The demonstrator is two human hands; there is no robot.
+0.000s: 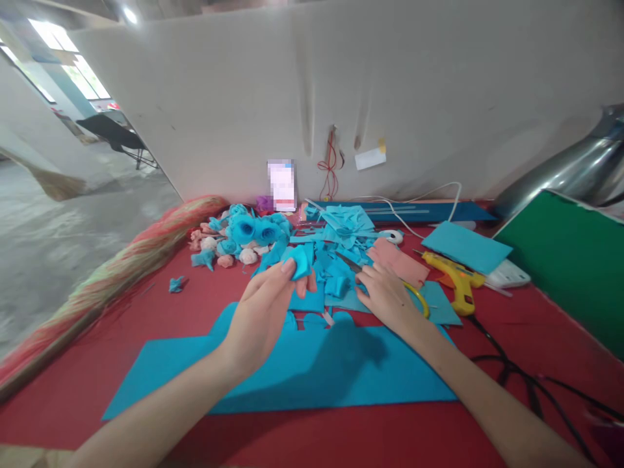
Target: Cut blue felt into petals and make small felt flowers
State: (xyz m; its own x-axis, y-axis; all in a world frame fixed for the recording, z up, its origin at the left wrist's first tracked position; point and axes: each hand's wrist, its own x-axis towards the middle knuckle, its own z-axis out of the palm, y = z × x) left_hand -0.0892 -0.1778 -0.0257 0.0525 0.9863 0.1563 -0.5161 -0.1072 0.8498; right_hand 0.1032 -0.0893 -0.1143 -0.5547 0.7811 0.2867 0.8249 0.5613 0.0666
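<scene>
- Nearest me, the red surface carries a long blue sheet, lying flat beneath my forearms.
- My left hand is raised above that sheet, thumb and fingers pinching a small, curled blue piece.
- My right hand, well apart from the left, lies over the yellow-handled scissors; I cannot tell whether its fingers close on them. The blades point away from me, toward the left.
- Right of that hand, I see a yellow glue gun.
- Beyond my hands are a heap of blue scraps and, to its left, a cluster of blue and pink flowers.
- Farthest on the surface, a lit screen stands against the pale wall.
</scene>
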